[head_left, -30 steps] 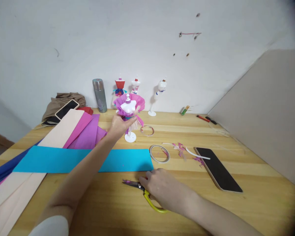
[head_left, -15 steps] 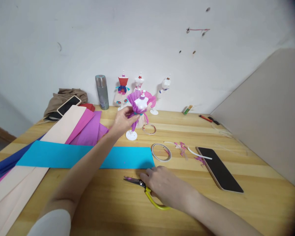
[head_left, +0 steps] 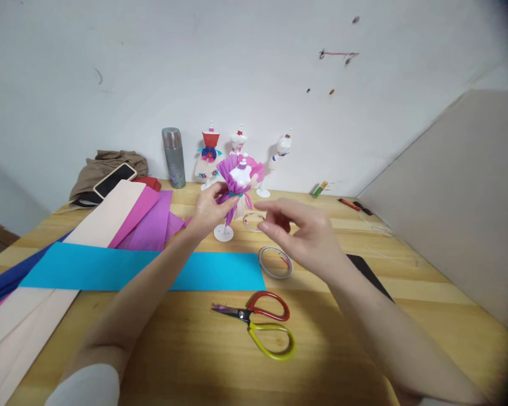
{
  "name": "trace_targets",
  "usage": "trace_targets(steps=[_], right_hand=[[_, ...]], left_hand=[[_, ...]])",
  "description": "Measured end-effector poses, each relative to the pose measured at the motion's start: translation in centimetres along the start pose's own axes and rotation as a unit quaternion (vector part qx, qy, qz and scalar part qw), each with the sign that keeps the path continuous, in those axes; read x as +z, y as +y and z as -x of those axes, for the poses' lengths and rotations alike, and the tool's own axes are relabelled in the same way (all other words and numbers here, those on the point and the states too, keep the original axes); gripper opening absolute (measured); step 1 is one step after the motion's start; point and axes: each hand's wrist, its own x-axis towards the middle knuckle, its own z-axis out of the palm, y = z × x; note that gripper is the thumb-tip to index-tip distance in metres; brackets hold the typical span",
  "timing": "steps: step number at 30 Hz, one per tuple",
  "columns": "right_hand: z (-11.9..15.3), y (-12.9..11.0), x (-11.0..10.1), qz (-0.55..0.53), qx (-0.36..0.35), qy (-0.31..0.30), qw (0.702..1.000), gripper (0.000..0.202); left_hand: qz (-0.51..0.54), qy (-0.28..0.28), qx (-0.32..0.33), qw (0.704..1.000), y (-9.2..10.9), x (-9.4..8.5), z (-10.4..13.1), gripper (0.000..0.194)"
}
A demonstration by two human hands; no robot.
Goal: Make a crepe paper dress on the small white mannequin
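My left hand (head_left: pixel 211 208) is closed round the waist of a small mannequin (head_left: pixel 240 177) dressed in purple, pink and cream crepe paper, with a teal band at the middle. Its round white base (head_left: pixel 223 233) rests on the table. To the right of it hovers my right hand (head_left: pixel 305 231), thumb and index finger apart, holding nothing. Scissors (head_left: pixel 248 316) with one red and one yellow handle lie on the wood, a purple scrap at their blades. Just above them is a blue paper strip (head_left: pixel 220 270).
Behind stand more dressed mannequins (head_left: pixel 210 146) and a steel thermos (head_left: pixel 174 158). Tape rolls (head_left: pixel 275 263) lie at centre. Folded crepe paper (head_left: pixel 148 223) and a phone (head_left: pixel 115 180) are on the left. A dark tablet-like device (head_left: pixel 370 276) is partly hidden by my right arm.
My right hand has left the scissors on the table and risen up and forward, close to the mannequin. My left hand keeps its hold.
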Motion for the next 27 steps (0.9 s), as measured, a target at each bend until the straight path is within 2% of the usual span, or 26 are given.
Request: trace_targets(steps=[3,7,9,11,13,14,16,17,19,22,25,27], right_hand=[[-2.9,-0.1,1.2,-0.001,0.038,0.019,0.999,0.031],[-4.8,-0.1,3.1,-0.017,0.055,-0.023,0.998,0.041],[-4.9,0.0,3.4,-0.05,0.05,-0.027,0.997,0.043],[-4.7,0.2,3.2,-0.076,0.049,0.005,0.996,0.041],[-4.0,0.5,2.6,-0.075,0.056,0.041,0.995,0.034],[-3.5,0.6,2.3,-0.066,0.059,0.039,0.995,0.029],[-2.0,0.5,1.6,-0.032,0.065,-0.04,0.997,0.018],[-1.0,0.5,1.4,-0.009,0.063,-0.117,0.991,0.015],[1.4,0.2,1.1,0.048,0.062,-0.296,0.952,0.012],[5.4,-0.1,1.5,0.117,0.076,-0.439,0.888,0.011],[8.7,-0.1,2.5,0.15,0.075,-0.462,0.871,0.012],[10.3,0.2,3.1,0.173,0.083,-0.447,0.874,0.017]], left_hand=[[-0.014,0.002,0.006,1.0,0.3,0.1,0.2,0.016],[-0.017,0.007,-0.018,1.0,0.3,0.1,0.1,0.015],[-0.018,0.004,-0.027,0.999,0.3,0.1,0.1,0.015],[-0.013,-0.005,-0.026,1.0,0.2,0.1,0.1,0.016],[-0.019,-0.008,-0.024,0.999,0.2,0.2,0.1,0.019],[-0.028,-0.005,-0.024,0.999,0.2,0.2,0.1,0.021],[-0.049,0.001,-0.024,0.999,0.3,0.3,0.1,0.026],[-0.057,0.002,-0.024,0.998,0.3,0.3,0.2,0.027],[-0.073,0.001,-0.024,0.997,0.4,0.3,0.2,0.026],[-0.111,0.007,-0.027,0.993,0.5,0.2,0.2,0.02],[-0.135,0.033,-0.021,0.99,0.6,0.3,0.2,0.014],[-0.153,0.05,-0.024,0.987,0.8,0.5,0.2,0.012]])
